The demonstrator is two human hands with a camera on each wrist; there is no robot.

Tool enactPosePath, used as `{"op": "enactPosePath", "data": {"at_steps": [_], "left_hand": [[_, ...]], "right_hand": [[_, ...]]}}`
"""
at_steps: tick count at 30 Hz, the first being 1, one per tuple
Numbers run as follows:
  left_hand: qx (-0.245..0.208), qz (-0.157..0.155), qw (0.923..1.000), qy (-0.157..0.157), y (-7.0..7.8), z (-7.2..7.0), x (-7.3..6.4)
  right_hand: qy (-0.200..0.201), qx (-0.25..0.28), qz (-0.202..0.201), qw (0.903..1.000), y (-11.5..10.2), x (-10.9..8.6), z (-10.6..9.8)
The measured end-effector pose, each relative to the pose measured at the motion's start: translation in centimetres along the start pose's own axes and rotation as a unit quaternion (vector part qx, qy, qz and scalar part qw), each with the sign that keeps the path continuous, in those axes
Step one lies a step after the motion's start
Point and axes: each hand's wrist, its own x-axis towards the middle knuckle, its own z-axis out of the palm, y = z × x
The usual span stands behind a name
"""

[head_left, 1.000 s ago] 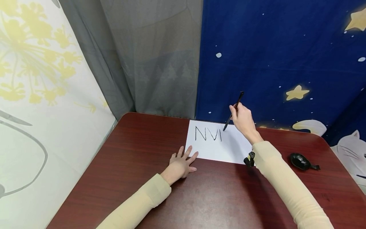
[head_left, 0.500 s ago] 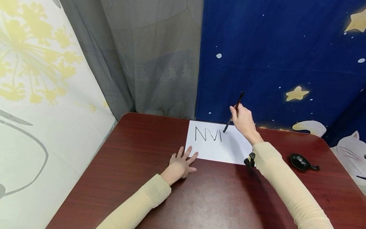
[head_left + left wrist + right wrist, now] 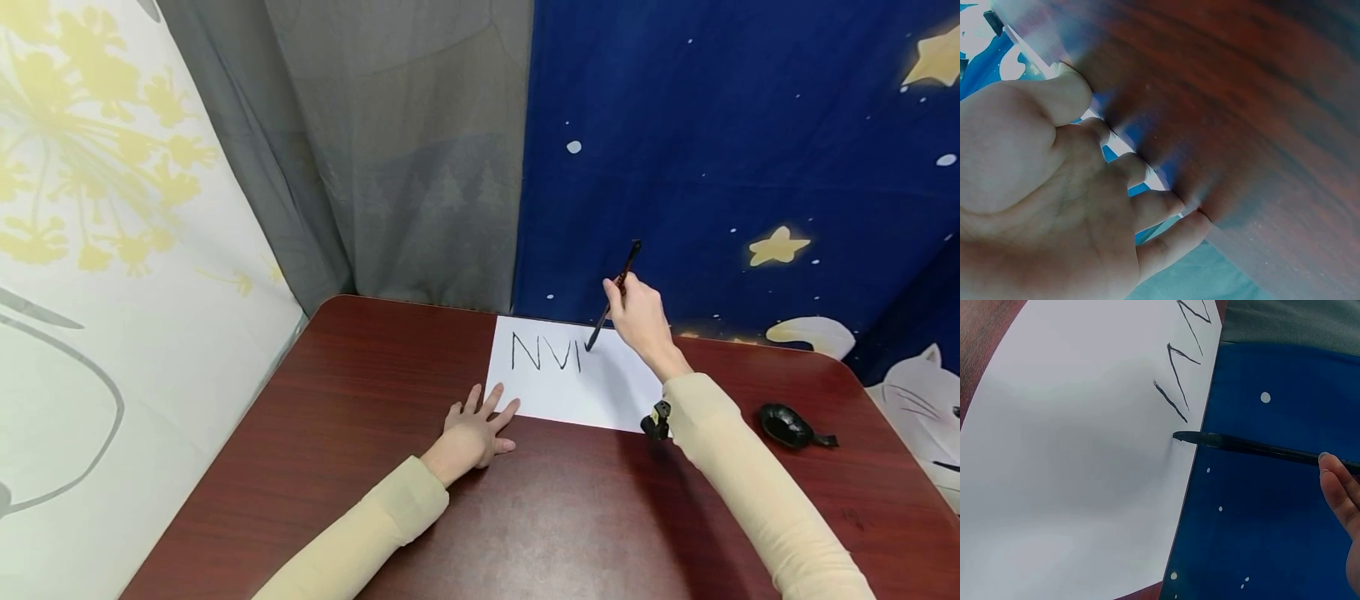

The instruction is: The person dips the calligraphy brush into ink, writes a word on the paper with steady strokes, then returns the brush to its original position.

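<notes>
A white sheet of paper (image 3: pixel 555 400) lies at the table's far edge, with black strokes reading N, V, I along its upper left. My left hand (image 3: pixel 472 435) rests spread beside its lower left corner, some fingertips over the paper's edge. In the left wrist view the fingers (image 3: pixel 1154 206) press down toward the wooden surface, thumb apart. My right hand (image 3: pixel 637 312) pinches a slim dark paintbrush (image 3: pixel 611 300) partway along its handle, tilted. In the right wrist view the dark bristle tip (image 3: pixel 1185 436) meets the paper just past the last stroke.
A glossy black gourd-shaped dish (image 3: pixel 787 425) sits on the reddish-brown table (image 3: pixel 375 367) to the right of my right forearm. Grey and blue star-printed curtains (image 3: pixel 675 150) hang close behind the far edge. A small black device (image 3: pixel 656 419) is on the right wrist.
The brush tip has moved slightly toward me over the paper, to the right of the I stroke, with the right hand. The left hand stays in place.
</notes>
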Motion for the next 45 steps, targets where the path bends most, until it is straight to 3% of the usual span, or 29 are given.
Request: {"op": "enactPosePath", "data": {"at_steps": [3, 7, 14, 18, 32, 39, 45], "left_hand": [[0.001, 0.008, 1.0000, -0.001, -0.3, 0.9, 0.9], [-0.001, 0.008, 1.0000, 0.004, -0.3, 1.2, 1.2], [-0.004, -0.001, 1.0000, 0.003, 0.1, -0.6, -0.7], [-0.008, 0.002, 0.9999, 0.010, 0.1, -0.9, -1.2], [-0.003, -0.002, 1.0000, 0.006, 0.0, 0.2, 0.2], [-0.009, -0.005, 0.9999, 0.002, 0.1, -0.8, -0.8], [-0.008, -0.003, 0.9999, 0.009, 0.2, -0.6, -0.9]], "right_hand": [[0.000, -0.003, 0.004, 1.0000, 0.1, 0.0, 0.1], [0.000, -0.005, 0.005, 1.0000, 0.2, 0.0, 0.1], [0.003, -0.006, 0.004, 1.0000, 0.2, 0.0, 0.0], [0.001, -0.007, 0.003, 1.0000, 0.3, 0.1, 0.0], [-0.006, -0.004, 0.000, 1.0000, 0.0, -0.1, -0.3], [-0.006, -0.003, -0.001, 1.0000, 0.0, -0.1, -0.4], [-0.010, -0.001, 0.009, 0.9999, 0.0, -0.2, -0.4]]}}
